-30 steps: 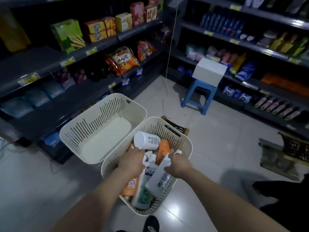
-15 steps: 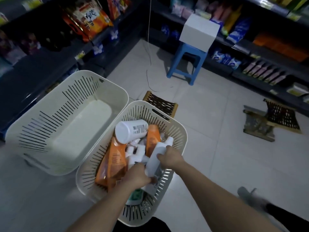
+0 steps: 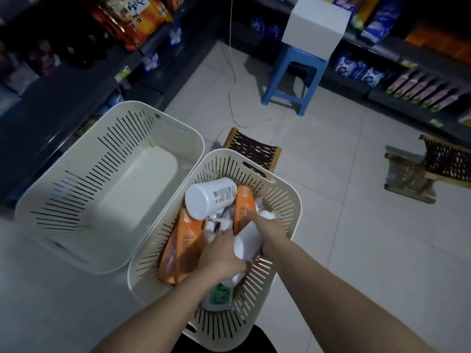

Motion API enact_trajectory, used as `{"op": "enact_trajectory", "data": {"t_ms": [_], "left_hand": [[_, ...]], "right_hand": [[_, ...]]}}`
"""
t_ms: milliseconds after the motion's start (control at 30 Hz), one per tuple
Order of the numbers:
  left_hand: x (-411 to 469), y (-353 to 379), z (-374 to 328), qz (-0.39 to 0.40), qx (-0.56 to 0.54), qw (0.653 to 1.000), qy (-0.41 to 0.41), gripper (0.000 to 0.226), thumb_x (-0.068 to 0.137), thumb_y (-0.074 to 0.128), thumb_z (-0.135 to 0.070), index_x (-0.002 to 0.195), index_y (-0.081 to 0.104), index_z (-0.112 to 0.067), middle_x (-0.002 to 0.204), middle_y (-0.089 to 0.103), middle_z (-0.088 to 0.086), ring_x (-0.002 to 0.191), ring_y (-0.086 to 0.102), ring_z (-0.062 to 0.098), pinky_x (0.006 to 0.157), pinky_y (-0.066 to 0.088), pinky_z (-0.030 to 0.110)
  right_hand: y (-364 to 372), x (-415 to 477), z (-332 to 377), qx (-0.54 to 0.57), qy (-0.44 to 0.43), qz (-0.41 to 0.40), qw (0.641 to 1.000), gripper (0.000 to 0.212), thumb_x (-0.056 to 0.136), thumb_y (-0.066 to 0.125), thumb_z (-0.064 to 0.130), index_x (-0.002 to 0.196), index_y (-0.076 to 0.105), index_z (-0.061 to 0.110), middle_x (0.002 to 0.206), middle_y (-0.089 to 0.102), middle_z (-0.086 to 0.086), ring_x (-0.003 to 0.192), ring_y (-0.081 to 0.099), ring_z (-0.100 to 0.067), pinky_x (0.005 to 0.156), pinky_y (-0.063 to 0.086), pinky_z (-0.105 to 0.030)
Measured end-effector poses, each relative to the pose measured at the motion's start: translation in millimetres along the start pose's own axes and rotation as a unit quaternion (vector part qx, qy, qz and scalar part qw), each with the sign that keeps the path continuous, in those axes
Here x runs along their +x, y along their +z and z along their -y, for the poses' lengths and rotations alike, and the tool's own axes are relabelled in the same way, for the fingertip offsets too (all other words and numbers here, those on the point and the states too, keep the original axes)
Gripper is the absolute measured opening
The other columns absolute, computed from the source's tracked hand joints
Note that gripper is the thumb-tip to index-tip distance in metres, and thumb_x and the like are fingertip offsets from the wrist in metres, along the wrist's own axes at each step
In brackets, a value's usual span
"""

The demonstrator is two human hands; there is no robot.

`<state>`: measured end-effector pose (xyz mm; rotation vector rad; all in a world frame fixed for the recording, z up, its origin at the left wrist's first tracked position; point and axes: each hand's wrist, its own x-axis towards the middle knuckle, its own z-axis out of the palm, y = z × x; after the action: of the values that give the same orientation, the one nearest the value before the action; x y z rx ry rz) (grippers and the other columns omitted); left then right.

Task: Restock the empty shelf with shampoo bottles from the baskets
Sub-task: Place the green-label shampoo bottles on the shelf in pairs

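Tiled floor [image 3: 331, 200], dark shelves [image 3: 63, 98], blue stool [image 3: 303, 56], bottle-filled basket [image 3: 229, 159]

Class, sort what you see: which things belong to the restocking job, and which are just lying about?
Job: full basket, empty basket, white bottle in right hand, green-label bottle in left hand, orange bottles.
Lying about: blue stool, white box, woven stool, cable.

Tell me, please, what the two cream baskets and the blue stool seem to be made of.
The full basket and the empty basket look like moulded plastic, matte cream: thin walls, regular cut slots, rounded corners. The blue stool is probably plastic too, slightly glossy, one even colour through seat and legs, though dim light leaves this open.
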<state>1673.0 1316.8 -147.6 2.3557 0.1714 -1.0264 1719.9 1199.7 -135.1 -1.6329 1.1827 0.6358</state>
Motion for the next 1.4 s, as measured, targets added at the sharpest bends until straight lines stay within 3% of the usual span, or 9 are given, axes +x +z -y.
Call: {"op": "enact_trajectory", "data": {"t_ms": [200,333,433,567,733,967,1133,1267,1400], "left_hand": [[-14,-35,-15,-0.124,0.208,0.954,0.177,0.068,0.076,0.070,-0.042,0.132,0.039,-0.021,0.133,0.040,0.000,0.110,0.052,0.026,0.081,0.047,0.036],[-7,-80,-28,-0.083,0.083,0.956,0.269,0.033,0.094,0.052,-0.046,0.116,0.063,-0.024,0.118,0.054,-0.007,0.102,0.054,0.014,0.086,0.048,0.035],[32,-94,-24,-0.151,0.179,0.941,0.244,0.032,0.097,0.046,-0.027,0.122,0.062,-0.016,0.124,0.054,0.004,0.116,0.051,0.023,0.096,0.043,0.039],[68,-81,-16,-0.076,0.484,0.867,0.095,0.060,0.090,0.055,-0.040,0.141,0.038,-0.013,0.140,0.039,0.018,0.128,0.037,0.037,0.106,0.031,0.049],[84,-80,-22,-0.053,0.540,0.839,0.039,0.083,0.086,0.058,-0.041,0.151,0.015,-0.016,0.142,0.036,0.023,0.124,0.042,0.039,0.099,0.036,0.047],[60,-103,-15,-0.020,0.259,0.966,-0.001,0.078,0.069,0.069,-0.051,0.135,0.042,-0.019,0.120,0.060,0.006,0.107,0.059,0.026,0.082,0.049,0.033],[28,-128,11,0.024,-0.050,0.998,-0.040,0.056,0.074,0.073,-0.042,0.123,0.050,-0.025,0.119,0.057,-0.001,0.100,0.058,0.021,0.074,0.046,0.029],[-9,-144,36,0.105,-0.334,0.936,-0.041,0.078,0.052,0.084,-0.036,0.121,0.056,-0.013,0.108,0.065,0.011,0.088,0.065,0.030,0.074,0.052,0.037],[-37,-134,64,0.158,-0.564,0.810,0.026,0.113,0.032,0.098,-0.033,0.135,0.053,-0.021,0.119,0.067,0.016,0.097,0.069,0.035,0.070,0.058,0.040]], "right_hand": [[9,18,1,0.182,0.120,0.036,0.975,0.081,0.061,0.090,0.041,0.126,0.056,0.005,0.113,0.067,-0.017,0.098,0.067,-0.033,0.077,0.057,-0.043],[5,17,1,0.176,0.071,0.036,0.981,0.063,0.058,0.086,0.025,0.112,0.062,0.003,0.098,0.071,-0.017,0.083,0.071,-0.032,0.067,0.060,-0.041],[-2,12,-1,0.100,-0.017,-0.004,0.995,0.052,0.065,0.084,0.015,0.108,0.057,0.008,0.096,0.068,-0.014,0.081,0.069,-0.030,0.068,0.060,-0.039],[-8,7,-9,0.021,-0.092,0.011,0.996,0.053,0.061,0.086,0.012,0.106,0.057,0.014,0.088,0.068,-0.006,0.075,0.069,-0.022,0.060,0.057,-0.031],[-8,8,-12,0.052,-0.096,0.030,0.994,0.054,0.062,0.085,0.007,0.108,0.057,0.017,0.091,0.070,-0.006,0.080,0.070,-0.024,0.070,0.061,-0.038],[-10,1,-10,0.102,-0.092,0.062,0.989,0.046,0.065,0.079,0.001,0.104,0.061,0.017,0.093,0.073,-0.012,0.080,0.072,-0.028,0.070,0.061,-0.040],[-17,-13,-2,0.129,-0.099,0.108,0.981,0.039,0.072,0.074,-0.001,0.104,0.060,0.017,0.089,0.072,-0.011,0.074,0.070,-0.025,0.052,0.053,-0.026],[-20,-20,3,0.144,-0.096,0.155,0.973,0.050,0.068,0.074,0.005,0.114,0.057,0.015,0.093,0.074,-0.016,0.079,0.073,-0.031,0.058,0.057,-0.034],[-16,-31,9,0.148,-0.096,0.204,0.963,0.067,0.055,0.075,0.017,0.119,0.059,0.011,0.096,0.075,-0.018,0.085,0.074,-0.035,0.067,0.060,-0.044]]}}
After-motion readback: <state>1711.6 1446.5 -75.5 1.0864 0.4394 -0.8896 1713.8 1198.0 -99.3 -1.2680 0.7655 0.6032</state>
